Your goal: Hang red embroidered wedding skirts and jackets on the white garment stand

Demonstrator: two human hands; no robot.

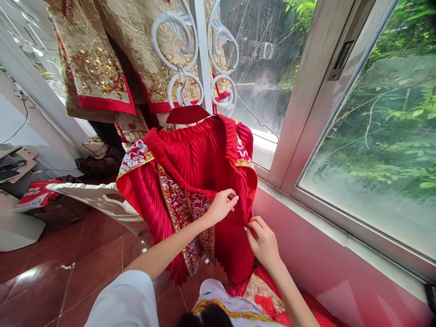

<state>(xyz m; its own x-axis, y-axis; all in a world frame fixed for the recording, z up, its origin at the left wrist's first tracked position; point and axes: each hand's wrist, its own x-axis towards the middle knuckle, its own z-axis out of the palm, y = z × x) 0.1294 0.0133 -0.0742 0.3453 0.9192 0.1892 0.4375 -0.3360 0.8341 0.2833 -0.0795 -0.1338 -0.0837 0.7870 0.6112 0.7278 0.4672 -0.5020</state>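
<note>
Ahead, one shiny red pleated garment point(194, 159), silver-and-gold embroidered, hung lengthwise downward; your right hand point(264, 240), nearer, pinched its edge; your left hand point(223, 206) had fingertips together, contents unclear.

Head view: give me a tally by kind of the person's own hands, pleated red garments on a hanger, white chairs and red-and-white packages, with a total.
Left hand and right hand: 2
Pleated red garment: 1
White chair: 1
Red-and-white package: 1
Total: 5
</note>
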